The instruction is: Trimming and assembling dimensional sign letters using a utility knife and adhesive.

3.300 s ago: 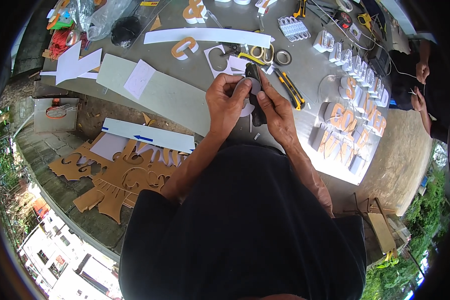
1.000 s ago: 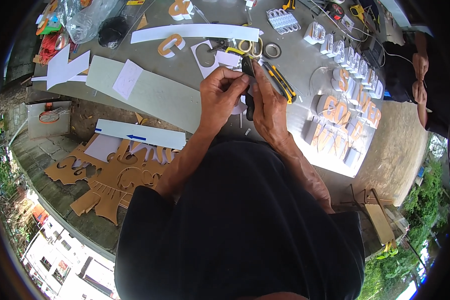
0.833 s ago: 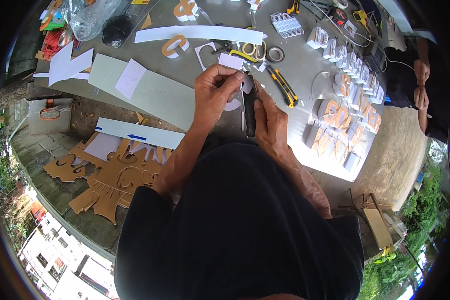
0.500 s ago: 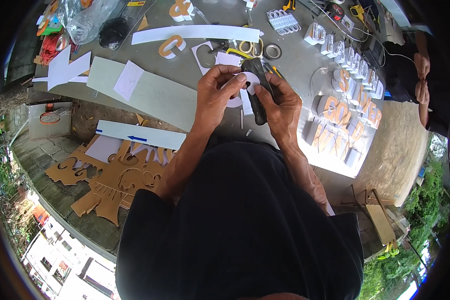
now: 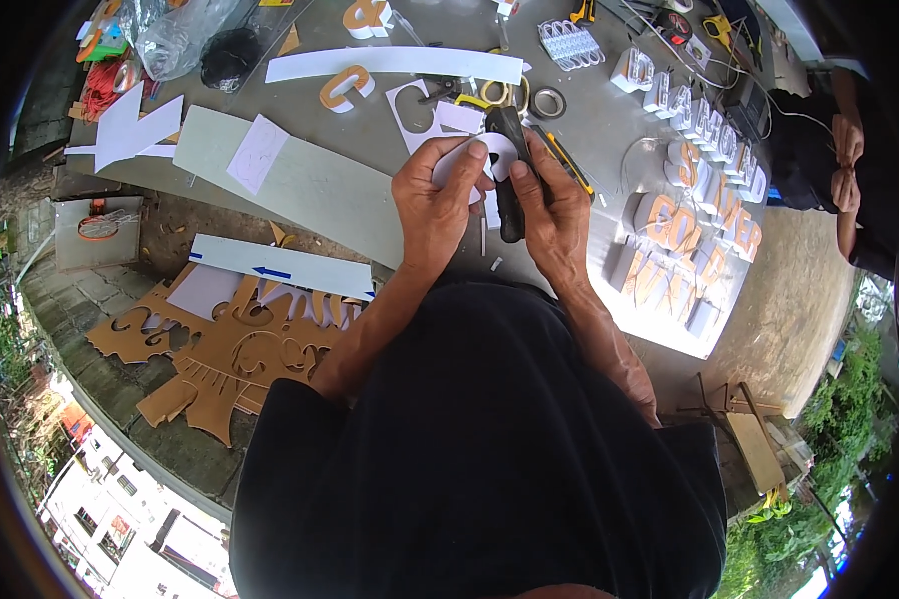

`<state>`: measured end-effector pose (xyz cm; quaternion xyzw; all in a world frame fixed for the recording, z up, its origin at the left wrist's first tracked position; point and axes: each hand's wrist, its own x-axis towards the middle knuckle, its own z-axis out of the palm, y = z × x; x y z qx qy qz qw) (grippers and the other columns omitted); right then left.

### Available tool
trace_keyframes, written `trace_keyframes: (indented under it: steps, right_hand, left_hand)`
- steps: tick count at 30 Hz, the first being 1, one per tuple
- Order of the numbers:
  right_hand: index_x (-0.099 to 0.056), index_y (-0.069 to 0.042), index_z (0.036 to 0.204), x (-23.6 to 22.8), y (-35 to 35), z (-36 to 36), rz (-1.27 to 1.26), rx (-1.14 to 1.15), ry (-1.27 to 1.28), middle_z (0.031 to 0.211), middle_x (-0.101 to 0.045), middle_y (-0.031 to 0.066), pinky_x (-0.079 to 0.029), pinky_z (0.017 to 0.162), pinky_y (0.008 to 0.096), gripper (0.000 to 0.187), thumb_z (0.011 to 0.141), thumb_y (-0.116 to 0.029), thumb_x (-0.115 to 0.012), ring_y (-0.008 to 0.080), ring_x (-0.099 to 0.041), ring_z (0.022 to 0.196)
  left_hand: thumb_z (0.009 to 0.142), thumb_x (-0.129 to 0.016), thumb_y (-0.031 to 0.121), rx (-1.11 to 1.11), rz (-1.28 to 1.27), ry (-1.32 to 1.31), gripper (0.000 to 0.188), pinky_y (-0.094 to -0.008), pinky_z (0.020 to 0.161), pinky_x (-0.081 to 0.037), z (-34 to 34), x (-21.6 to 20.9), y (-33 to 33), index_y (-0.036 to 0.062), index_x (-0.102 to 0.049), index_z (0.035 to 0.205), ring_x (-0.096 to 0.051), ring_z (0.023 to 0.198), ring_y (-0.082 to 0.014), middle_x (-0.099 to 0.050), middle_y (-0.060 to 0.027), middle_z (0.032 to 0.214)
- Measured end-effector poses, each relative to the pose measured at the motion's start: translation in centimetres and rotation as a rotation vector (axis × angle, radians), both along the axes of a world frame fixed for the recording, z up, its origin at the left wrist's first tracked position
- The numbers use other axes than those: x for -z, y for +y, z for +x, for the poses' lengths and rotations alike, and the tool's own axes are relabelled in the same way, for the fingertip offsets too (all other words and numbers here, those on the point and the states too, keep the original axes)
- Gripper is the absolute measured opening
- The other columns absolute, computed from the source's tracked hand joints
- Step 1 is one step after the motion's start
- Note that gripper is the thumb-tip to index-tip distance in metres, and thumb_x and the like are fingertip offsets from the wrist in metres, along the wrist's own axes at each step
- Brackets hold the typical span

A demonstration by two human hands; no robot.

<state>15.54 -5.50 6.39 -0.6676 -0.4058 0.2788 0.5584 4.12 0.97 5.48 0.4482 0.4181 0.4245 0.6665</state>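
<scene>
Between the thumb and fingers of my left hand (image 5: 436,200) is a white curved cut-out piece (image 5: 502,149), with a dark opening near its middle. My right hand (image 5: 557,215) is closed round a long black bar-shaped tool (image 5: 510,215), held nearly upright beside the piece; its exact kind is not clear. The white piece meets or overlaps the tool's left side. Just beyond my right fingers lies a yellow-and-black utility knife (image 5: 567,162). A white sheet with a round hole (image 5: 410,112) lies beyond my left hand.
Tape rolls (image 5: 547,103), a long white strip (image 5: 395,64) and an orange-faced letter (image 5: 346,89) lie on the grey table (image 5: 310,125). Block letters (image 5: 674,220) fill its right side. Brown cut-out boards (image 5: 225,349) lie low at left. Another person's hands (image 5: 847,160) are at far right.
The white piece has turned and shifted slightly left, showing more of its curve. The black tool stands a little more upright. Both hands stay close together.
</scene>
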Motion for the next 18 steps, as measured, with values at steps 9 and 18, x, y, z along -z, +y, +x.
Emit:
trace_keyframes:
  steps: [9, 18]
  right_hand:
    - [-0.039, 0.002, 0.148, 0.3, -1.5, -2.2, 0.02, -0.102, -0.327, 0.124, -0.061, 0.0303, -0.053, 0.085, 0.0411, 0.052, 0.098, 0.001, -0.049, 0.0409, -0.068, 0.103]
    - [-0.045, 0.003, 0.144, 0.3, -0.5, -1.7, 0.11, -0.044, -0.405, 0.119, -0.063, 0.0317, -0.054, 0.082, 0.0431, 0.047, 0.097, 0.001, -0.051, 0.0414, -0.068, 0.1]
  left_hand:
    - [0.095, -0.069, 0.019, -0.061, 0.018, 0.0, 0.017, -0.0225, 0.045, -0.04, 0.2, 0.5, 0.8, 0.0015, -0.067, 0.096, -0.056, 0.056, -0.0073, -0.062, -0.0026, 0.067]
    - [0.095, -0.069, 0.021, -0.005, -0.043, -0.102, 0.02, -0.0202, 0.046, -0.042, 0.1, 0.5, 1.7, 0.0019, -0.07, 0.099, -0.058, 0.055, -0.0054, -0.063, -0.0017, 0.066]
